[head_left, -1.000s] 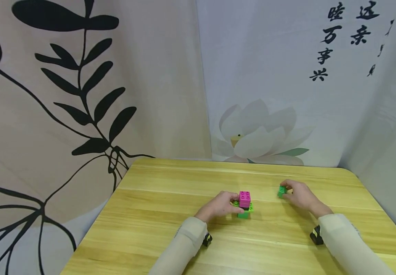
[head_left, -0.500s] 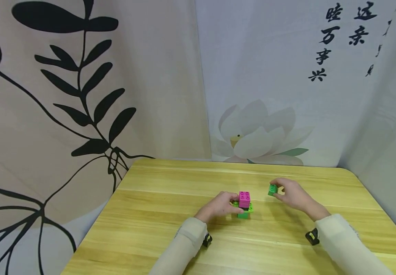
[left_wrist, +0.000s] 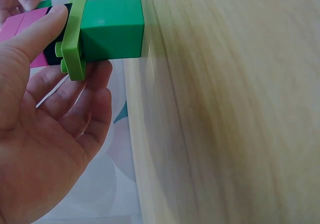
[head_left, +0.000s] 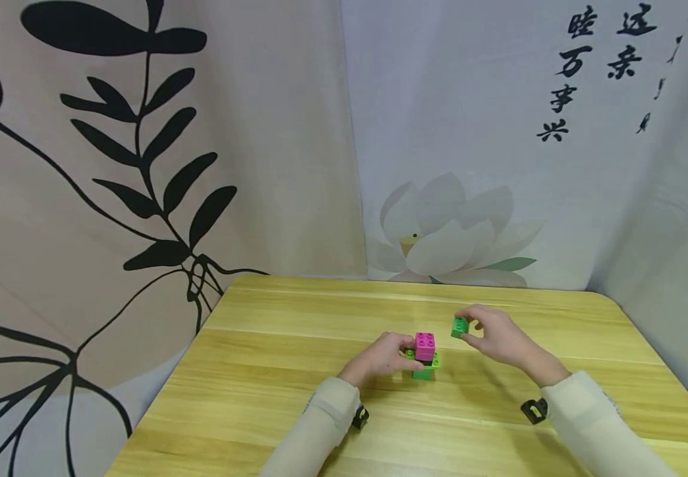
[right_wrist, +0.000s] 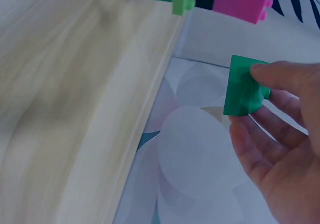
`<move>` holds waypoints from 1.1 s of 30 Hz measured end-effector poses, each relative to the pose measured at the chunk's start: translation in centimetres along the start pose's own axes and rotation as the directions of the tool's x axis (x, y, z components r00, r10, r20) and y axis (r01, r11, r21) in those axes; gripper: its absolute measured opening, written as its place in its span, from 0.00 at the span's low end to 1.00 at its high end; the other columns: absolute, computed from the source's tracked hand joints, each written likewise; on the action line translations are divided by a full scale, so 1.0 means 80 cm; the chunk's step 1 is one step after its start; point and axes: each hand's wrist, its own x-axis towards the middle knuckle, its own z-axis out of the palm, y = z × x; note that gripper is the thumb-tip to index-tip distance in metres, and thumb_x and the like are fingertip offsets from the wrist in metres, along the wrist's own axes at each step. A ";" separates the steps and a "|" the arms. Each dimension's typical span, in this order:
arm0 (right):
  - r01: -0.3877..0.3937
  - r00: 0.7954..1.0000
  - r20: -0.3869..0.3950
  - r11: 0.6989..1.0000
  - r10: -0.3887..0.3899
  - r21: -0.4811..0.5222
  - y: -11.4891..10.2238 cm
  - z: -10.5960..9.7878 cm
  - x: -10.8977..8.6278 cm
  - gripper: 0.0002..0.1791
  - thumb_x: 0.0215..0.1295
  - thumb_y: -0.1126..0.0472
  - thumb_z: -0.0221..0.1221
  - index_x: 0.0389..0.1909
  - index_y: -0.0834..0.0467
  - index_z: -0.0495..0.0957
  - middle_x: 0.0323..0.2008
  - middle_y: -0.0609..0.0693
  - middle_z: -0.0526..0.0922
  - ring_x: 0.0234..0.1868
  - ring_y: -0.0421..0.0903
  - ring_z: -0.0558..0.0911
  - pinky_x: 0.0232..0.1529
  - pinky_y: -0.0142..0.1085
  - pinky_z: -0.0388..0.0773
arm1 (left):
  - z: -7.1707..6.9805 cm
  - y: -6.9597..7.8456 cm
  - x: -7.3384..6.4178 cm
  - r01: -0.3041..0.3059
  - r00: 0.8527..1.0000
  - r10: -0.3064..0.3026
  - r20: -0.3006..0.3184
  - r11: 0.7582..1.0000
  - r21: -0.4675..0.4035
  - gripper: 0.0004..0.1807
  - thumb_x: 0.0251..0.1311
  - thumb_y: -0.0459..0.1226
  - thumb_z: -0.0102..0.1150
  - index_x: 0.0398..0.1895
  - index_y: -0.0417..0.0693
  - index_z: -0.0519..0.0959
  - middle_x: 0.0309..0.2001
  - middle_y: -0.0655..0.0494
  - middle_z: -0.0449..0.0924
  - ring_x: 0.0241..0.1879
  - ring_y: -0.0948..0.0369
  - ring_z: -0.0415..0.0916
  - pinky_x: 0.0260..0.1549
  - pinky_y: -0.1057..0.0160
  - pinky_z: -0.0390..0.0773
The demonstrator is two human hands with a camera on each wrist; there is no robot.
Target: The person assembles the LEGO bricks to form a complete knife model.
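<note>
My left hand [head_left: 384,353] grips a small stack of toy building bricks on the table, its thumb across the black brick [left_wrist: 54,53]. From the bottom up, the stack has a green brick [left_wrist: 112,28], a flat lime green plate [left_wrist: 75,38], the black brick and pink bricks [head_left: 424,346] on top. Between thumb and fingers, my right hand [head_left: 495,334] pinches a loose green brick [right_wrist: 245,86], held above the table, to the right of the stack and a little farther back. Its studs face the palm side in the right wrist view.
The wooden table [head_left: 296,311] ends at a back edge near a printed curtain [head_left: 284,165]. Another curtain hangs along the right side. A black wrist camera [head_left: 535,411] sits under the right sleeve, and a similar one [head_left: 360,417] under the left.
My right hand has moved left toward the stack and slightly up, carrying the green brick. The left hand and the stack have stayed in place.
</note>
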 end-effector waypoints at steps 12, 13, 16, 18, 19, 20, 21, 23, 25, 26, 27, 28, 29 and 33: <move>0.090 0.995 -0.045 0.996 -0.089 0.021 -0.033 -0.010 0.008 0.20 0.54 0.68 0.67 0.49 0.62 0.76 0.44 0.52 0.81 0.38 0.48 0.80 0.36 0.38 0.78 | 0.000 -0.001 0.000 -0.022 1.000 0.022 0.006 1.000 -0.003 0.13 0.54 0.44 0.68 0.41 0.52 0.80 0.41 0.67 0.82 0.39 0.73 0.73 0.44 0.70 0.72; 0.098 0.994 -0.046 0.995 -0.097 0.023 -0.036 -0.010 0.009 0.20 0.54 0.68 0.66 0.49 0.62 0.76 0.44 0.51 0.81 0.38 0.47 0.80 0.36 0.37 0.78 | 0.000 -0.001 0.000 -0.023 1.000 0.023 0.006 1.000 -0.003 0.13 0.54 0.44 0.68 0.41 0.52 0.80 0.41 0.67 0.82 0.38 0.73 0.73 0.43 0.70 0.72; 0.123 0.991 -0.051 0.992 -0.121 0.039 -0.042 -0.010 0.011 0.19 0.54 0.68 0.66 0.49 0.62 0.76 0.44 0.50 0.81 0.38 0.44 0.80 0.36 0.36 0.78 | 0.000 -0.001 -0.001 -0.024 1.000 0.024 0.005 1.000 -0.005 0.13 0.54 0.44 0.68 0.41 0.52 0.80 0.40 0.67 0.82 0.37 0.73 0.73 0.43 0.70 0.72; 0.135 0.990 -0.058 0.989 -0.132 0.056 -0.045 -0.008 0.012 0.19 0.54 0.68 0.67 0.48 0.62 0.77 0.44 0.50 0.81 0.38 0.43 0.79 0.36 0.37 0.78 | -0.001 0.000 -0.001 -0.031 1.000 0.031 0.003 0.999 -0.007 0.13 0.53 0.43 0.68 0.41 0.52 0.80 0.40 0.67 0.82 0.38 0.73 0.73 0.43 0.70 0.72; 0.140 0.989 -0.059 0.988 -0.137 0.063 -0.046 -0.007 0.013 0.19 0.54 0.68 0.67 0.48 0.62 0.77 0.44 0.49 0.81 0.38 0.42 0.79 0.36 0.36 0.78 | -0.001 0.000 -0.001 -0.035 0.999 0.035 0.002 0.999 -0.006 0.13 0.54 0.43 0.68 0.41 0.51 0.80 0.40 0.67 0.82 0.38 0.73 0.74 0.43 0.70 0.72; 0.148 0.988 -0.061 0.986 -0.144 0.072 -0.047 -0.005 0.013 0.19 0.54 0.68 0.67 0.48 0.62 0.77 0.43 0.49 0.81 0.38 0.42 0.79 0.36 0.37 0.78 | -0.001 0.000 -0.001 -0.041 0.999 0.041 0.001 0.999 -0.006 0.13 0.54 0.43 0.68 0.41 0.51 0.81 0.40 0.67 0.82 0.38 0.73 0.74 0.43 0.69 0.73; 0.152 0.987 -0.061 0.985 -0.147 0.081 -0.047 -0.004 0.014 0.19 0.54 0.68 0.67 0.48 0.62 0.77 0.43 0.48 0.81 0.38 0.41 0.79 0.36 0.37 0.78 | -0.001 0.001 -0.002 -0.044 0.999 0.044 0.002 0.999 -0.005 0.13 0.54 0.43 0.68 0.41 0.51 0.81 0.40 0.67 0.82 0.39 0.73 0.74 0.44 0.69 0.73; 0.168 0.985 -0.063 0.981 -0.162 0.093 -0.048 -0.001 0.016 0.19 0.54 0.68 0.67 0.48 0.62 0.77 0.43 0.48 0.81 0.38 0.41 0.79 0.36 0.36 0.78 | -0.002 0.001 -0.002 -0.052 0.999 0.052 0.002 0.999 -0.007 0.13 0.54 0.43 0.68 0.41 0.51 0.81 0.40 0.67 0.82 0.40 0.72 0.75 0.44 0.69 0.73; 0.176 0.983 -0.063 0.979 -0.170 0.101 -0.050 0.002 0.017 0.19 0.54 0.68 0.67 0.48 0.61 0.77 0.43 0.48 0.80 0.39 0.40 0.79 0.36 0.35 0.78 | -0.002 0.001 -0.002 -0.053 0.999 0.053 0.004 0.999 -0.009 0.13 0.54 0.43 0.68 0.41 0.51 0.81 0.40 0.67 0.82 0.40 0.72 0.75 0.45 0.68 0.73; 0.184 0.982 -0.065 0.977 -0.177 0.106 -0.051 0.003 0.017 0.19 0.54 0.68 0.67 0.48 0.61 0.77 0.44 0.48 0.81 0.39 0.41 0.79 0.36 0.35 0.78 | -0.002 0.001 -0.001 -0.053 0.999 0.053 0.005 0.999 -0.011 0.13 0.54 0.43 0.68 0.41 0.51 0.81 0.40 0.67 0.82 0.40 0.72 0.75 0.45 0.68 0.73; 0.188 0.981 -0.067 0.976 -0.181 0.108 -0.052 0.004 0.018 0.19 0.54 0.68 0.66 0.49 0.62 0.77 0.44 0.48 0.81 0.39 0.41 0.79 0.36 0.34 0.78 | -0.002 0.001 -0.001 -0.052 0.999 0.052 0.005 0.999 -0.012 0.13 0.54 0.43 0.68 0.41 0.51 0.81 0.40 0.67 0.82 0.40 0.72 0.75 0.45 0.68 0.73; 0.193 0.980 -0.067 0.975 -0.186 0.111 -0.054 0.004 0.018 0.19 0.55 0.68 0.66 0.49 0.62 0.77 0.44 0.49 0.81 0.39 0.42 0.79 0.36 0.35 0.78 | -0.002 0.000 -0.001 -0.052 0.999 0.052 0.005 0.999 -0.013 0.13 0.54 0.43 0.68 0.41 0.51 0.81 0.40 0.67 0.82 0.40 0.72 0.75 0.45 0.68 0.73; 0.197 0.980 -0.066 0.974 -0.190 0.114 -0.055 0.005 0.019 0.19 0.55 0.68 0.66 0.49 0.62 0.76 0.45 0.49 0.81 0.40 0.42 0.79 0.36 0.35 0.78 | -0.002 0.000 -0.001 -0.053 0.999 0.053 0.006 0.999 -0.013 0.13 0.54 0.43 0.68 0.41 0.51 0.80 0.40 0.67 0.82 0.40 0.72 0.75 0.44 0.68 0.73; 0.192 0.981 -0.044 0.973 -0.188 0.131 -0.059 0.008 0.020 0.18 0.57 0.69 0.64 0.49 0.63 0.76 0.46 0.51 0.80 0.41 0.44 0.79 0.37 0.38 0.78 | -0.002 -0.001 -0.001 -0.053 0.999 0.053 0.008 0.999 -0.005 0.12 0.54 0.43 0.68 0.41 0.52 0.80 0.39 0.68 0.82 0.39 0.73 0.74 0.43 0.69 0.73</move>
